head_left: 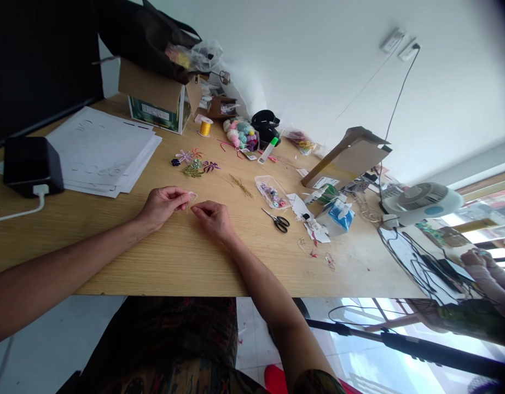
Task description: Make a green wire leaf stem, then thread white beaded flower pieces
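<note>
My left hand (164, 207) is closed in a pinch on a small pale pink looped strand (193, 195); the loop stands out past the fingertips. Just to its right, my right hand (214, 218) has its fingers pressed together near the strand's lower end, and whatever lies between them is too small to make out. Both hands are low over the wooden table (162, 257). Beyond them lie several small flower shapes (197, 163) in purple, orange, green and dark blue, and a bunch of thin golden stems (241, 185). Black-handled scissors (280, 222) rest to the right.
A clear tray of beads (273, 192), a glue bottle (267, 151) and a yellow thread spool (205, 127) are farther back. Paper sheets (104, 148) and a black charger (33, 167) lie left. Rightward are a tissue pack (339, 216), a fan (424, 202) and another person's hands (477, 257).
</note>
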A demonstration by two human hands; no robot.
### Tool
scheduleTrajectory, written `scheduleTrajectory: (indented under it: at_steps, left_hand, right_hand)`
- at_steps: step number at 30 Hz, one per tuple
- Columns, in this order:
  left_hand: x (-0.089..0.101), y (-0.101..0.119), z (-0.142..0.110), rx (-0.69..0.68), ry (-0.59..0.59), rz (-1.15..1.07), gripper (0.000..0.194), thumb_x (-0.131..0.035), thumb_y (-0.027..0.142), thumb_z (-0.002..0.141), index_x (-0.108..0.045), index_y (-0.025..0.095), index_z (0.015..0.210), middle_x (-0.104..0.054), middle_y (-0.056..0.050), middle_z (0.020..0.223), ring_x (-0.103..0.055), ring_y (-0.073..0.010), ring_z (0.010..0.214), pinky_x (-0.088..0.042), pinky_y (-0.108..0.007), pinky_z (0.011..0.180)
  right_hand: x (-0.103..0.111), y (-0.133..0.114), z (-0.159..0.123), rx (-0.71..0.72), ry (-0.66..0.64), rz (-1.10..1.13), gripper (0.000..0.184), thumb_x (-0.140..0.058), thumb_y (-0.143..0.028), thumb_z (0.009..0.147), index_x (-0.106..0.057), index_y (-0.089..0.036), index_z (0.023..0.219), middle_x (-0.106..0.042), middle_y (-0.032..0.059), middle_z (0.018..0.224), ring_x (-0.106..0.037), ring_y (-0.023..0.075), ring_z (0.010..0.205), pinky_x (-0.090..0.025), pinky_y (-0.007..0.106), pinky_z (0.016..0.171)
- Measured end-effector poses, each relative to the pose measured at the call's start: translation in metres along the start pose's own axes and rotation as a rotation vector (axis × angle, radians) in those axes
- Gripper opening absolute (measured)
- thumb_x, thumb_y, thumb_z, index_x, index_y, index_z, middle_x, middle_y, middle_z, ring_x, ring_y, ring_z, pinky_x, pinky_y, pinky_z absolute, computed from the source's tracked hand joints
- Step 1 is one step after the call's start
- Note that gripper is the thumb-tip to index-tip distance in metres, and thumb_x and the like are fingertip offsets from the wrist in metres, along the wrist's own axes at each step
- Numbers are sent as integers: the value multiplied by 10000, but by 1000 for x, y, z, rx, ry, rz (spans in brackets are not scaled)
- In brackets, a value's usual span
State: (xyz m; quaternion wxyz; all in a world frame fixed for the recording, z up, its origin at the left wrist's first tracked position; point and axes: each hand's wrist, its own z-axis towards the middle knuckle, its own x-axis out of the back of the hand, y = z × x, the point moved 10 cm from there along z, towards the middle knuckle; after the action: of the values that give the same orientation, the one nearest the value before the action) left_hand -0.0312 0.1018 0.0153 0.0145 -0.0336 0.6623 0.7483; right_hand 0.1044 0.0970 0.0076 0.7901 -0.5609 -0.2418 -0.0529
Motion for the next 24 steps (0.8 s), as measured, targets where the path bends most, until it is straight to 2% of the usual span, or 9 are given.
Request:
scheduleTrajectory:
  at_steps: [3,7,10,13,18,21,24]
  left_hand:
    - [4,-5,1,42,46,-32,165,-747,329,614,-673,183,600,-608,2,575,-486,-101,523,-411,-245,551]
    - [8,-6,3,14,61,59,174,-730,345,616,-666,184,600,-616,0,563,-507,-113,521,-422,-255,555]
    - [9,-1,3,-70,42,255,181,-705,363,648,-679,185,632,-634,-4,565,-534,-130,530,-424,-259,553]
    - [-2,9,0,-201,-40,438,191,-663,365,703,-703,180,684,-692,-29,649,-590,-155,596,-442,-264,584]
    - [-30,21,-11,-366,-251,470,210,-627,360,758,-715,179,698,-715,-47,716,-626,-166,654,-467,-266,633]
    - [-33,21,-13,-335,-292,392,186,-651,353,749,-722,186,709,-706,-29,698,-613,-151,640,-465,-255,626]
    - [-25,17,-8,-225,-242,293,163,-699,346,714,-723,185,716,-665,-2,626,-570,-131,585,-451,-247,595]
  right_hand:
    - [-7,-10,-2,84,-38,-63,203,-598,-292,861,-741,-148,845,-685,36,763,-580,107,663,-434,216,628]
    - [-8,-24,-4,201,-47,-175,186,-584,-259,884,-740,-164,850,-682,35,750,-585,108,654,-443,218,635]
    - [1,-35,-6,265,24,-237,213,-552,-261,906,-732,-162,851,-669,40,738,-590,112,653,-447,222,640]
    - [18,-42,-8,296,151,-262,246,-522,-283,924,-722,-153,864,-658,53,748,-594,120,672,-452,231,658]
    - [42,-24,-2,162,296,-180,256,-541,-329,902,-714,-156,827,-660,43,732,-575,123,650,-457,242,651]
    - [38,-2,3,53,260,-66,234,-583,-346,862,-711,-154,821,-667,35,725,-556,113,608,-445,230,587]
    - [23,16,5,-64,157,34,258,-579,-374,857,-708,-151,842,-621,3,635,-490,90,505,-403,216,497]
